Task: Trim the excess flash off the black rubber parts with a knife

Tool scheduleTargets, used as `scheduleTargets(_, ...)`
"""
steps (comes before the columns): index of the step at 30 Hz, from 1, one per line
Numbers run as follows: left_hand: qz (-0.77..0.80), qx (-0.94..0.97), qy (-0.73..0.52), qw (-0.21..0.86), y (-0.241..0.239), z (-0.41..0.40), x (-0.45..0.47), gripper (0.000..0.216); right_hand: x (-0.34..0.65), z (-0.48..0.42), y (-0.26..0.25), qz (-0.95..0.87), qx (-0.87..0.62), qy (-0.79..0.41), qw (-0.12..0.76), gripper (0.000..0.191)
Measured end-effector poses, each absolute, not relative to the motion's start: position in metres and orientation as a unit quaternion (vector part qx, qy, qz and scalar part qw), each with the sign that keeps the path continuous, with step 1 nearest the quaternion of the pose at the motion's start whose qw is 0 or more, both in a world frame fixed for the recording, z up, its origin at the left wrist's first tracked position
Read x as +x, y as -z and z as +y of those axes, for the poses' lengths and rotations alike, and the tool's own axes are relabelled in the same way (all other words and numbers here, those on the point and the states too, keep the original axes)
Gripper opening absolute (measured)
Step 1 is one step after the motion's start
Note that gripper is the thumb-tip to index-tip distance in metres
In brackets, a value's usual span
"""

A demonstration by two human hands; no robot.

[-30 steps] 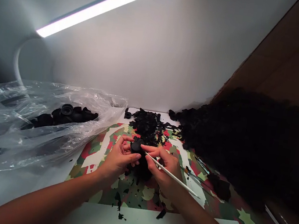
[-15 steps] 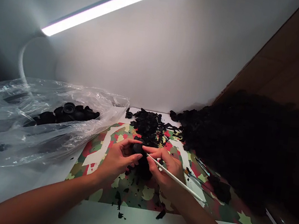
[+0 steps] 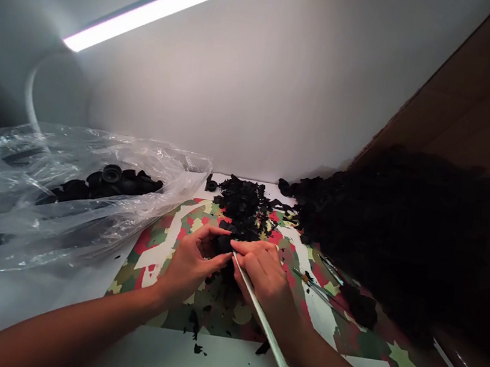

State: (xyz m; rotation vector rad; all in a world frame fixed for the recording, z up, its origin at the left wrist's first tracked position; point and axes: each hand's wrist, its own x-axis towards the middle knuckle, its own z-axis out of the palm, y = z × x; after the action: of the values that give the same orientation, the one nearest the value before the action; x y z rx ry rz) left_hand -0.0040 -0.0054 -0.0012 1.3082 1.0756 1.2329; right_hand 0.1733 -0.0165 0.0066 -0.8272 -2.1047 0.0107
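My left hand (image 3: 191, 261) is curled around a small black rubber part (image 3: 223, 243), pinching it over a camouflage-patterned mat (image 3: 158, 244). My right hand (image 3: 266, 277) grips a thin white stick-like tool (image 3: 259, 314); its tip meets the black part and its tail points down toward me. Both hands touch the part at the middle of the mat. A heap of black scraps (image 3: 242, 204) lies just beyond my fingers.
A clear plastic bag (image 3: 41, 203) with several round black parts (image 3: 111, 180) lies at the left. A large dark pile (image 3: 402, 236) fills the right side against a brown board. Thin tools (image 3: 319, 288) lie on the mat right of my hand. A strip lamp (image 3: 169, 6) shines overhead.
My right hand has turned, swinging the tail of the white tool from pointing right to pointing down toward me. My left hand keeps its hold on the black part.
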Motion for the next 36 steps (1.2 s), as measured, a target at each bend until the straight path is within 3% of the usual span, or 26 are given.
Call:
scheduleTargets(5,0.43,0.529,-0.504,0.531,-0.007,-0.01,-0.003,0.028,0.185,0.006,0.003,-0.81,-0.441,-0.034,0.385,0.021)
scheduleTargets(9,0.432,0.479,-0.527,0.553,-0.009,-0.004,-0.005,0.032,0.198,0.021,-0.004,-0.745,-0.527,-0.161,0.375,0.014)
scheduleTargets(13,0.403,0.436,-0.538,0.598,-0.003,0.008,-0.007,0.034,0.196,0.014,-0.017,-0.735,-0.494,-0.196,0.421,0.023)
scheduleTargets(21,0.384,0.386,-0.51,0.666,0.001,0.007,-0.003,0.036,0.193,0.001,-0.021,-0.705,-0.482,-0.235,0.464,0.018)
scheduleTargets(36,0.409,0.385,-0.48,0.673,0.004,0.006,-0.007,0.032,0.19,-0.008,-0.016,-0.717,-0.424,-0.327,0.446,0.008)
